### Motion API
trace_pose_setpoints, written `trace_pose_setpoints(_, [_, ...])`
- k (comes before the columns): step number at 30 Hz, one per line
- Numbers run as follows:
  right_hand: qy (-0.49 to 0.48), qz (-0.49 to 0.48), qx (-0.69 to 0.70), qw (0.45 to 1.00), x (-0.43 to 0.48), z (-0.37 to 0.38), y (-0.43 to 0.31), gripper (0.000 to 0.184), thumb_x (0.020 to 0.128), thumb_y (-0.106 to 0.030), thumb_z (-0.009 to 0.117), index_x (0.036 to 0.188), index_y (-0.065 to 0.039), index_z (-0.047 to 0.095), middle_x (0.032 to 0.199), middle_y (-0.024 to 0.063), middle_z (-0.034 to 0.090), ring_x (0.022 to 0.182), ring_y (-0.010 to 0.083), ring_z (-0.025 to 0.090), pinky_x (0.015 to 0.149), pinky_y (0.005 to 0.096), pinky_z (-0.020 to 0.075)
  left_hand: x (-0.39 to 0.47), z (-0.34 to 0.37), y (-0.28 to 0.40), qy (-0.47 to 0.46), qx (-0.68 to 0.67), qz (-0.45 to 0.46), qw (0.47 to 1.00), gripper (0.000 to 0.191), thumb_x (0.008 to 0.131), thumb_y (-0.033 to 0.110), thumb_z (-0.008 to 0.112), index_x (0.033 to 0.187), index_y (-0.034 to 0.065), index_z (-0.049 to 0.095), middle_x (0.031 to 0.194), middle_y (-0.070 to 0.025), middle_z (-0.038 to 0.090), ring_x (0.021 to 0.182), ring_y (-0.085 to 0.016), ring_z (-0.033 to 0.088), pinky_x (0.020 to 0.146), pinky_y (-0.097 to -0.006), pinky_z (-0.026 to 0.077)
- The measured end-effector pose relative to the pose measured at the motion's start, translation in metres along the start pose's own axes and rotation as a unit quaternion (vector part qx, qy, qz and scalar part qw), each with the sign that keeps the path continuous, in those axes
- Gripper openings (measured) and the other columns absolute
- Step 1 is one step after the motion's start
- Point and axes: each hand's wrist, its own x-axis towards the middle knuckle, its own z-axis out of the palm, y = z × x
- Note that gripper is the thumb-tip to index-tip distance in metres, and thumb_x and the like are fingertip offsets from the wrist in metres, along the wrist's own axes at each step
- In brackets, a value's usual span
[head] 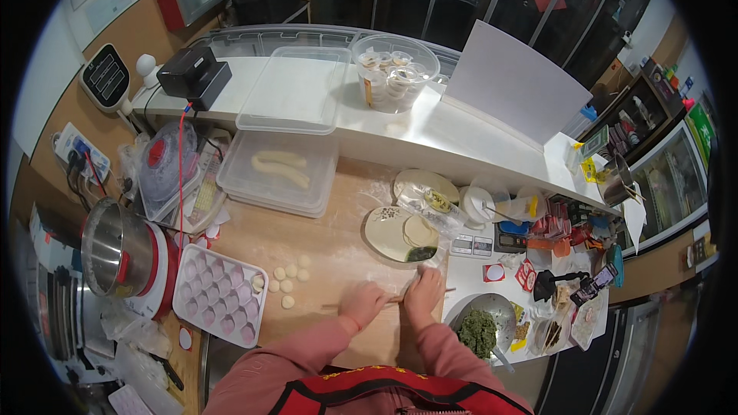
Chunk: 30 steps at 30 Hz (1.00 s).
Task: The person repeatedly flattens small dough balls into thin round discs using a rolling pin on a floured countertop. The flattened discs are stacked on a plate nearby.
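My left hand (362, 303) and my right hand (424, 293) lie on a thin wooden rolling pin (395, 300) over the floured wooden board (323, 328). The pin's ends stick out past both hands. Whatever lies beneath the hands is hidden. Left of my left hand sit several small dough pieces (287, 301). Further left is a white tray (262, 323) with pinkish round hollows, one holding a pale dumpling-like piece (257, 283). Just beyond my right hand, an oval plate (380, 236) holds flat round dough wrappers (420, 231) and something dark green (421, 253).
Right of the board stands a metal bowl (505, 314) of chopped green filling (477, 333). Kitchen scales (471, 245) sit behind it. Lidded plastic boxes (323, 184) with dough strips (281, 168) stand at the back left, near a steel mixer bowl (112, 253). A raised white shelf (369, 121) spans the back.
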Motion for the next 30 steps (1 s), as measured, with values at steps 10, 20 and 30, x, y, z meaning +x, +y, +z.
trace_pose_setpoints(10, [-0.091, 0.012, 0.008, 0.996, -0.014, -0.004, 0.0, 0.024, 0.087, -0.005, 0.062, 0.111, -0.005, 0.064, 0.114, 0.0157, 0.06, 0.113, 0.0379, 0.054, 0.098, 0.0506, 0.0395, -0.029, -0.002, 0.003, 0.06, -0.025, 0.022, 0.998, 0.02, 0.088, 0.031, 0.075, 0.079, 0.0137, 0.075, 0.083, -0.0053, 0.069, 0.085, -0.029, 0.065, 0.084, -0.045, 0.046])
trace_pose_setpoints(20, [-0.095, 0.043, 0.001, 0.995, -0.018, -0.013, -0.008, 0.017, 0.092, -0.005, 0.06, 0.108, -0.007, 0.067, 0.106, 0.0167, 0.061, 0.106, 0.0383, 0.056, 0.097, 0.0503, 0.0403, -0.037, -0.016, 0.004, -0.042, 0.013, -0.053, 0.998, 0.017, 0.089, 0.03, 0.075, 0.082, 0.0142, 0.075, 0.078, -0.0054, 0.065, 0.082, -0.03, 0.064, 0.082, -0.0451, 0.046])
trace_pose_setpoints(30, [-0.03, 0.009, 0.023, 0.999, -0.014, -0.006, -0.003, 0.028, 0.087, -0.006, 0.064, 0.114, -0.006, 0.065, 0.115, 0.0153, 0.062, 0.114, 0.0369, 0.055, 0.1, 0.0495, 0.0384, -0.017, -0.015, -0.001, -0.066, 0.02, -0.036, 0.997, 0.023, 0.095, 0.03, 0.067, 0.085, 0.0101, 0.073, 0.089, -0.0091, 0.068, 0.09, -0.034, 0.063, 0.082, -0.0482, 0.048])
